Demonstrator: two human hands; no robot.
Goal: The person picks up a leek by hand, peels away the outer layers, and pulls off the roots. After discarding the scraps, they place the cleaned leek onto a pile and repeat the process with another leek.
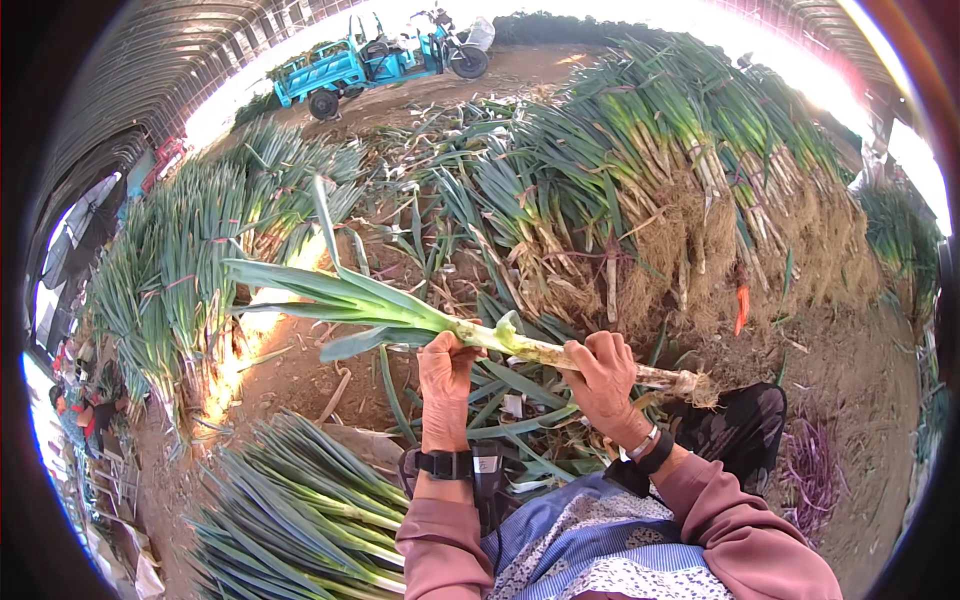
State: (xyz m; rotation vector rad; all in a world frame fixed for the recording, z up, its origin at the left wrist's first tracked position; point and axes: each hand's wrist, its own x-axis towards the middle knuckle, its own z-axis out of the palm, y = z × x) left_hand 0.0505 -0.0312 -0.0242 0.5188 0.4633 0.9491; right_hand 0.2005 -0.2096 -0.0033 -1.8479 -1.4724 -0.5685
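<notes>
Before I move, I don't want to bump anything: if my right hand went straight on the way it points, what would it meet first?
Beyond the leek in your right hand, probably the heaped leeks ahead, though depth is unclear in this single view.

This is an open-sided farm shed for field vegetables. A ribbed, curved roof shows at the upper left and upper right, with daylight between. The floor is bare earth, strewn with loose leaves. Big stacks of leeks stand at the upper right, more bunches at the left. A blue three-wheeled cart is parked outside at the top.
</notes>
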